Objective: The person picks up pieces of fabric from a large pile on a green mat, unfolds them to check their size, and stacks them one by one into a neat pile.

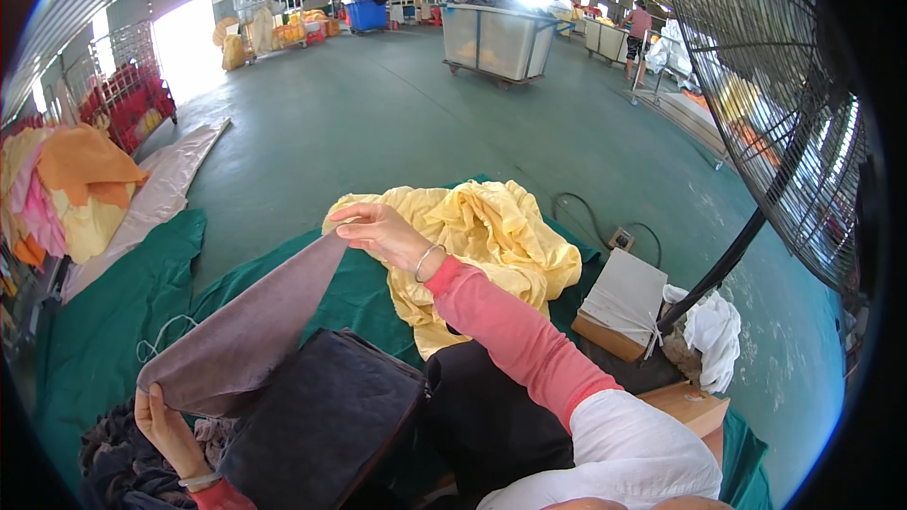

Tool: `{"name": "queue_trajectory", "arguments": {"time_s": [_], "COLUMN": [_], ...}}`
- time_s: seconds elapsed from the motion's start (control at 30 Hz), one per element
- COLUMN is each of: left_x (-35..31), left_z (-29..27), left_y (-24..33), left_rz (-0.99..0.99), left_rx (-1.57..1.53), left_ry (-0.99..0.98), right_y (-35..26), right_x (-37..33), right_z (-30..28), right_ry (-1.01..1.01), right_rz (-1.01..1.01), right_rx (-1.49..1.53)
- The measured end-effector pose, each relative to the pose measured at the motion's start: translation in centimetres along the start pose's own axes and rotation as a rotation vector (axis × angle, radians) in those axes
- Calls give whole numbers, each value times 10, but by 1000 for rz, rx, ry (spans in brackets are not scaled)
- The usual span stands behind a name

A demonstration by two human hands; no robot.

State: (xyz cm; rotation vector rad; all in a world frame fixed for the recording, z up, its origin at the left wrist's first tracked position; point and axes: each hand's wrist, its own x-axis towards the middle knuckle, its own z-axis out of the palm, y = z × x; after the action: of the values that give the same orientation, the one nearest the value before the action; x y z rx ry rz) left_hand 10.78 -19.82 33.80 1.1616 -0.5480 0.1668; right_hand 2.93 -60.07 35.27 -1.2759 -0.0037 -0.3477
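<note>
A greyish-mauve cloth (260,326) is stretched between my two hands, slanting up from left to right. My left hand (170,430) pinches its lower left corner, low at the left. Farther out and higher, my right hand (385,234) grips the opposite corner between thumb and fingers. Beneath the cloth's right side lies a neat stack of dark, folded cloths (331,420), close to my legs. Beside my left wrist sits a crumpled heap of dark cloths (128,458). A rumpled yellow cloth (496,236) is spread just past my right hand.
Green sheeting (123,307) covers the floor around me. A large standing fan (765,104) rises at the right, near a grey-white box (624,293) and a white rag (713,335). Colourful cloths (85,170) pile at the left. A wheeled bin (496,42) and two people stand farther off.
</note>
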Motion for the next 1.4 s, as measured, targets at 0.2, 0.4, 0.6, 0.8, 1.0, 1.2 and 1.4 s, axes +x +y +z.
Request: {"name": "queue_trajectory", "arguments": {"time_s": [0.2,0.4,0.6,0.8,1.0,1.2,1.4], "left_x": [1,1,1,-1,0,-2,-2], "left_z": [-5,-7,-9,-5,-4,7,10], "left_y": [-3,-4,-6,-2,0,3,5], "left_rz": [1,-7,-9,7,11,6,0], "left_rx": [-8,-42,-51,-41,-44,-36,-51], "left_ry": [-44,-57,-47,-40,-57,39,33], "right_y": [-2,-3,-5,-2,-4,-5,-7], "right_x": [-2,-3,-4,-4,-4,-4,-4], "right_z": [0,-1,1,-2,0,-1,-2], "right_ry": [36,33,42,28,36,38,43], "right_rz": [14,32,35,25,24,30,24], "right_rx": [-50,-62,-44,-45,-50,-37,-24]}}
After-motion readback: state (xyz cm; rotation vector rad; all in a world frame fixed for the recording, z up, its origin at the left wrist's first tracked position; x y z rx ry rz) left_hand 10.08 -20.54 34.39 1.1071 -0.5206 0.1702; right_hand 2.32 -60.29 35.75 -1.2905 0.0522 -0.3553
